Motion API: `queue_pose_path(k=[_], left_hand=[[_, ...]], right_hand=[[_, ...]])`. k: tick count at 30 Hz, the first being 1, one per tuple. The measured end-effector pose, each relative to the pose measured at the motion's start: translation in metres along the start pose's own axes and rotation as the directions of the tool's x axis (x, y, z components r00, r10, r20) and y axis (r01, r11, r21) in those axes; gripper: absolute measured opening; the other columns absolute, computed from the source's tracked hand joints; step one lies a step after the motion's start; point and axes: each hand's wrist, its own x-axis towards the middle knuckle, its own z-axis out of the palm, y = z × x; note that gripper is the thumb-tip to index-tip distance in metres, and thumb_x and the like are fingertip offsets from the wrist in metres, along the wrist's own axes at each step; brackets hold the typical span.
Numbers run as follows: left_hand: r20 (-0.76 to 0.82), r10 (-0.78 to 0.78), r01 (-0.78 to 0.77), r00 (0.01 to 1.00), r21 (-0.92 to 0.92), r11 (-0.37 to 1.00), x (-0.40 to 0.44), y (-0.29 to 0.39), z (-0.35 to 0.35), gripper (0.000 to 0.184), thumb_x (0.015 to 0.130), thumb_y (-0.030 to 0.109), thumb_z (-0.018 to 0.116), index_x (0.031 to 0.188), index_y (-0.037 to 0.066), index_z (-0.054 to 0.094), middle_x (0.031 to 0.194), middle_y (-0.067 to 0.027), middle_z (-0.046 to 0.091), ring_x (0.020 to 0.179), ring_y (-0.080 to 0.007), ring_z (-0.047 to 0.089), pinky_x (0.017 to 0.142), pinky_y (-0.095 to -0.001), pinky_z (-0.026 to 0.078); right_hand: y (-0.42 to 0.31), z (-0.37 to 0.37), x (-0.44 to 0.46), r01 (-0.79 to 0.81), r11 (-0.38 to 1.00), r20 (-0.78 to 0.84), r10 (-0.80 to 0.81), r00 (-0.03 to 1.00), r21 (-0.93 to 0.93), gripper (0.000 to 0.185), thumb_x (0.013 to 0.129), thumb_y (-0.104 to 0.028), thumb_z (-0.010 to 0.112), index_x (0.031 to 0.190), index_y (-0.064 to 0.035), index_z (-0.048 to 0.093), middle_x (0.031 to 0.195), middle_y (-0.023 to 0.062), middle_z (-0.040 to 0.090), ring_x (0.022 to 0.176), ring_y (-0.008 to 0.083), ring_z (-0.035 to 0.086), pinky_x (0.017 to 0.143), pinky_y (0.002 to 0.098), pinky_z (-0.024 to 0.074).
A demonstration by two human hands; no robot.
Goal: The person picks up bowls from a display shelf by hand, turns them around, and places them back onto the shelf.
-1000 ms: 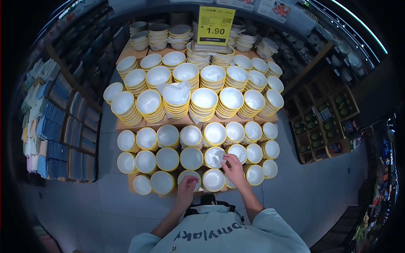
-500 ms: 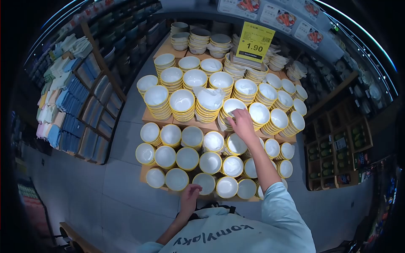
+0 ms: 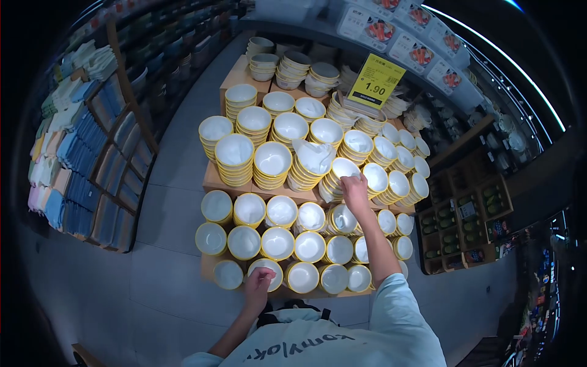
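Stacks of white bowls with yellow rims fill a two-level wooden display. My right hand [image 3: 354, 188] reaches to the upper level, its fingers pressed on the near right rim of a bowl [image 3: 343, 167] on top of a stack. Crumpled white wrapping [image 3: 315, 155] lies in the bowl just left of that stack. My left hand [image 3: 261, 279] hovers low at the front edge, over a bowl [image 3: 273, 267] in the front row; its fingers are curled together, and whether they hold anything is hidden.
A yellow price sign [image 3: 375, 82] stands at the back of the display. Folded towels [image 3: 76, 177] fill a shelf on the left. At the right is a wooden rack [image 3: 465, 211] with jars. Grey floor [image 3: 165, 244] lies between the left shelf and the display.
My right hand has moved from the lower bowls up to the upper level and onto a bowl's rim. My left hand stays low by the front row. The view has shifted and tilted.
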Motion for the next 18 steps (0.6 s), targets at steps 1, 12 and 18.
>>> queue_pose_path(k=[1, 12, 18], left_hand=[[0.007, 0.000, 0.000, 1.000, -0.006, 1.000, 0.003, -0.001, -0.003, 0.011, 0.099, 0.002, 0.054, 0.107, 0.003, 0.061, 0.103, -0.0057, 0.067, 0.099, -0.0130, 0.064, 0.090, -0.0287, 0.050], [0.213, 0.195, -0.196, 0.958, -0.013, 0.980, 0.040, 0.073, 0.054, 0.047, 0.097, 0.004, 0.062, 0.140, 0.005, 0.043, 0.130, -0.0123, 0.057, 0.114, -0.0200, 0.063, 0.092, -0.0334, 0.053], [0.327, 0.372, -0.375, 0.868, -0.057, 0.925, 0.046, 0.152, 0.148, 0.099, 0.082, 0.010, 0.080, 0.159, 0.006, 0.017, 0.146, -0.0178, 0.040, 0.133, -0.0278, 0.048, 0.106, -0.0406, 0.046]], right_hand=[[-0.001, -0.001, 0.001, 0.010, 1.000, -0.031, -0.010, 0.999, 0.003, 0.006, 0.096, -0.011, 0.063, 0.094, -0.0069, 0.067, 0.084, 0.0108, 0.068, 0.092, 0.0285, 0.066, 0.111, 0.0577, 0.0365], [-0.064, -0.119, -0.041, -0.122, 0.321, -0.044, 0.465, 0.884, 0.939, 0.023, 0.105, -0.019, 0.058, 0.108, 0.0022, 0.066, 0.088, 0.0039, 0.066, 0.086, 0.0123, 0.060, 0.085, 0.0297, 0.0492], [-0.129, -0.214, -0.090, -0.133, 0.493, 0.022, 0.223, 0.975, 0.860, 0.020, 0.098, -0.013, 0.067, 0.111, 0.0023, 0.069, 0.088, 0.0061, 0.067, 0.077, 0.0125, 0.060, 0.071, 0.0288, 0.0477]])
